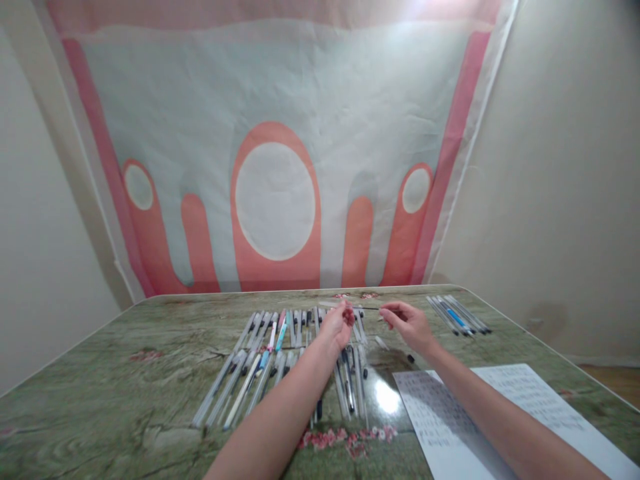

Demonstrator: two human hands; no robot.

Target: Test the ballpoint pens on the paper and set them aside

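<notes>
My left hand (339, 325) is closed around a clear pen barrel (327, 304), whose end pokes out to its left. A thin dark ink refill (367, 308) stretches between my two hands. At its other end, my right hand (404, 323) pinches it with thumb and fingers. Whether the refill is still partly inside the barrel is hidden by my left fingers. Below my right hand lie a clear pen cap (381, 343) and a small black piece (411, 359). Rows of pens (250, 380) spread under and beside my left forearm, mostly clear, a few white, blue or teal.
Another group of pens (457, 316), one of them blue, lies at the table's back right. Sheets of handwritten paper (525, 400) rest under my right forearm. The wood-patterned table (100, 387) ends at a wall hung with a pink and grey cloth (330, 100).
</notes>
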